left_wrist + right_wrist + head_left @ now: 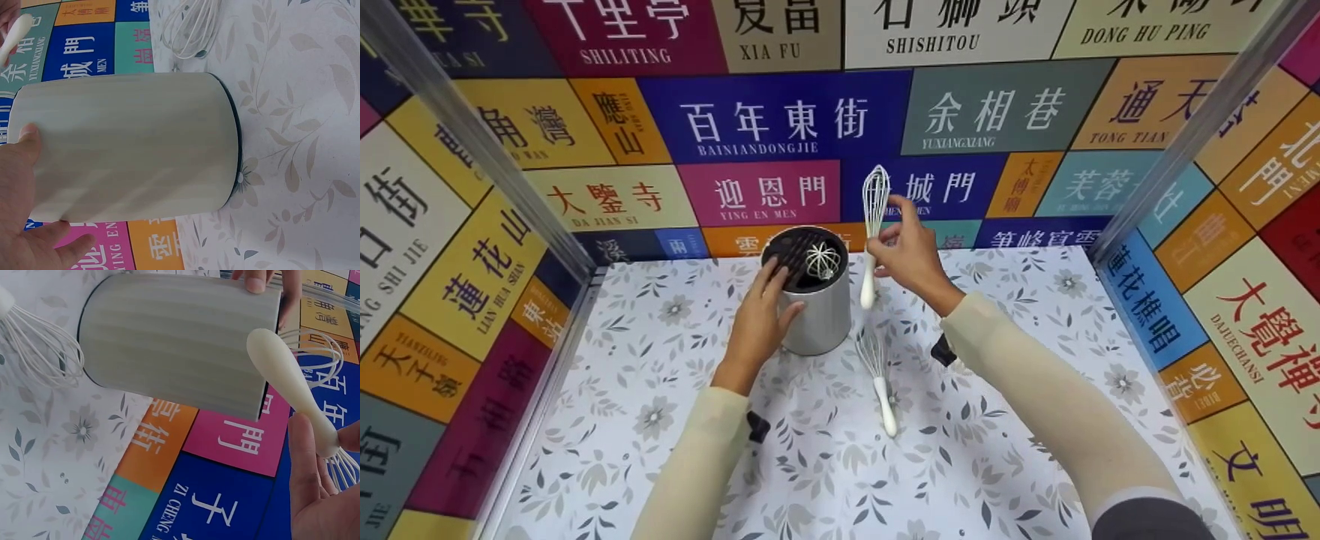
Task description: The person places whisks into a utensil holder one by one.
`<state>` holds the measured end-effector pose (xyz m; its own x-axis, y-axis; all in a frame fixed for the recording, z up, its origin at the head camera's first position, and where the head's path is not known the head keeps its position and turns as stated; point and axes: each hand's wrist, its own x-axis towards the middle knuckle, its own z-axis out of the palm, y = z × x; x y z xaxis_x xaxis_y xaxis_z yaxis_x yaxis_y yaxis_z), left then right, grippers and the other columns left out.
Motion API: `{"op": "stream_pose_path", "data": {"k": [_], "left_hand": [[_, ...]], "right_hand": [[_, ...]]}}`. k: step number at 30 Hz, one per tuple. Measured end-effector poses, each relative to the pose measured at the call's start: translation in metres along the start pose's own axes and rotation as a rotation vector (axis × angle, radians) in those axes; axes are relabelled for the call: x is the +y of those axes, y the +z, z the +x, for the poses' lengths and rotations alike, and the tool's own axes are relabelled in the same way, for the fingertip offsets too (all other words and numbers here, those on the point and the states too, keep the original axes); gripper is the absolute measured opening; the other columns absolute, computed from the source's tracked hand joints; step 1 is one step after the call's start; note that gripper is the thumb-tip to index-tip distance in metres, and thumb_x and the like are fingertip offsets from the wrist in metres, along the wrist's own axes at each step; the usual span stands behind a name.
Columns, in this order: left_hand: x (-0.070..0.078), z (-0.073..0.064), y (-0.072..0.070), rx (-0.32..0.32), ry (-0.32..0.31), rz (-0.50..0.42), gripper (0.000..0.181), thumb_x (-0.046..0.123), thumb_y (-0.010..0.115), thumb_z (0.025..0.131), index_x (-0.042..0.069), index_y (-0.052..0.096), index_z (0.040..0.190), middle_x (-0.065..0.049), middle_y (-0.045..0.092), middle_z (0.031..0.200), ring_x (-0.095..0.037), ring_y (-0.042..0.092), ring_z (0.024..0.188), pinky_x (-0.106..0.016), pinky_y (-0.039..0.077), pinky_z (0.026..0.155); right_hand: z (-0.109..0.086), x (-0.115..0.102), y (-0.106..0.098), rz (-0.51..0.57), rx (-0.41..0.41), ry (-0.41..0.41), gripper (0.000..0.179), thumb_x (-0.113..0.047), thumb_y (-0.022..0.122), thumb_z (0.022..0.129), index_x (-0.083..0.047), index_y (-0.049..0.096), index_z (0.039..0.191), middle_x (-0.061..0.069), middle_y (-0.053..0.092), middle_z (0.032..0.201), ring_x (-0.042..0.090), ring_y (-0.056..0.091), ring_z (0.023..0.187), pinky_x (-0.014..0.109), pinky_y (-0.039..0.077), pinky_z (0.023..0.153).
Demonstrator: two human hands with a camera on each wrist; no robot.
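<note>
A light grey cylindrical utensil holder with a black slotted top stands on the table. At its upper left rim, my left hand holds it, thumb on the side wall and fingers over the top edge. The wire head of a whisk sticks out of the holder's opening. Right of the holder, my right hand pinches a second whisk in the air where handle meets wires, white handle down and wires up. Below it, a third whisk lies on the table, its handle toward me.
The table has a white cloth with grey leaves and flowers. Panels with colourful street-name signs rise behind it and on both sides. Clear upright posts stand at the corners.
</note>
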<state>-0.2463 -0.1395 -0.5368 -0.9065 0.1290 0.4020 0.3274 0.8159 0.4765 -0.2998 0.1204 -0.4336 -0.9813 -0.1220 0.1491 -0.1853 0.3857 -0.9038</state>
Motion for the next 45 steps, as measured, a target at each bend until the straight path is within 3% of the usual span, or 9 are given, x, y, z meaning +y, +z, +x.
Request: {"op": "stream_pose_path", "data": {"k": [10,17,23,29,34,38,45], "left_hand": [[0.000,0.000,0.000,0.019,0.000,-0.014,0.067,0.040,0.070,0.097,0.006,0.050,0.151,-0.012,0.036,0.164,-0.034,0.045,0.145,-0.050,0.040,0.118],[0.001,-0.001,-0.001,0.005,-0.010,-0.014,0.066,0.040,0.069,0.097,0.007,0.049,0.151,-0.011,0.036,0.165,-0.034,0.044,0.146,-0.049,0.040,0.118],[0.001,0.000,-0.002,-0.012,-0.025,-0.014,0.066,0.039,0.068,0.098,0.008,0.048,0.152,-0.010,0.035,0.165,-0.033,0.042,0.147,-0.050,0.040,0.118],[0.001,0.000,-0.001,0.010,-0.011,-0.015,0.066,0.038,0.070,0.097,0.007,0.049,0.151,-0.011,0.036,0.164,-0.034,0.044,0.146,-0.048,0.039,0.119],[0.001,0.000,-0.001,0.014,-0.008,-0.023,0.067,0.038,0.070,0.097,0.006,0.049,0.151,-0.012,0.036,0.165,-0.034,0.043,0.146,-0.048,0.038,0.120],[0.001,0.000,0.000,0.019,-0.003,-0.028,0.066,0.038,0.070,0.097,0.006,0.049,0.151,-0.012,0.036,0.164,-0.036,0.044,0.146,-0.048,0.038,0.120],[0.000,-0.001,0.000,0.026,0.006,-0.018,0.065,0.037,0.070,0.097,0.006,0.050,0.150,-0.012,0.036,0.164,-0.035,0.045,0.145,-0.048,0.039,0.119]], "right_hand": [[0.019,-0.022,0.002,-0.004,0.053,-0.056,0.075,-0.013,0.068,0.092,-0.022,0.030,0.157,0.009,0.070,0.101,0.032,0.075,0.072,0.038,0.064,0.062],[0.028,-0.030,0.006,-0.125,0.164,-0.123,0.076,-0.018,0.069,0.094,-0.022,0.027,0.157,0.004,0.070,0.102,0.017,0.069,0.072,0.030,0.060,0.068],[0.033,-0.032,0.016,-0.082,0.224,-0.161,0.072,-0.019,0.066,0.096,-0.015,0.030,0.158,0.004,0.071,0.105,0.017,0.068,0.073,0.031,0.057,0.070],[0.037,-0.031,0.028,-0.070,0.264,-0.138,0.066,-0.023,0.065,0.098,-0.016,0.034,0.156,0.004,0.071,0.111,0.016,0.071,0.078,0.030,0.058,0.072],[0.039,-0.025,0.038,-0.077,0.273,-0.148,0.059,-0.021,0.066,0.098,-0.016,0.040,0.150,0.004,0.072,0.109,0.018,0.073,0.080,0.032,0.060,0.073],[0.039,-0.021,0.045,-0.071,0.234,-0.129,0.056,-0.022,0.066,0.098,-0.018,0.041,0.148,0.003,0.072,0.110,0.017,0.074,0.081,0.032,0.060,0.071],[0.036,-0.014,0.054,-0.094,0.169,-0.117,0.056,-0.022,0.066,0.099,-0.017,0.041,0.149,0.006,0.071,0.114,0.021,0.075,0.091,0.036,0.061,0.082]]}}
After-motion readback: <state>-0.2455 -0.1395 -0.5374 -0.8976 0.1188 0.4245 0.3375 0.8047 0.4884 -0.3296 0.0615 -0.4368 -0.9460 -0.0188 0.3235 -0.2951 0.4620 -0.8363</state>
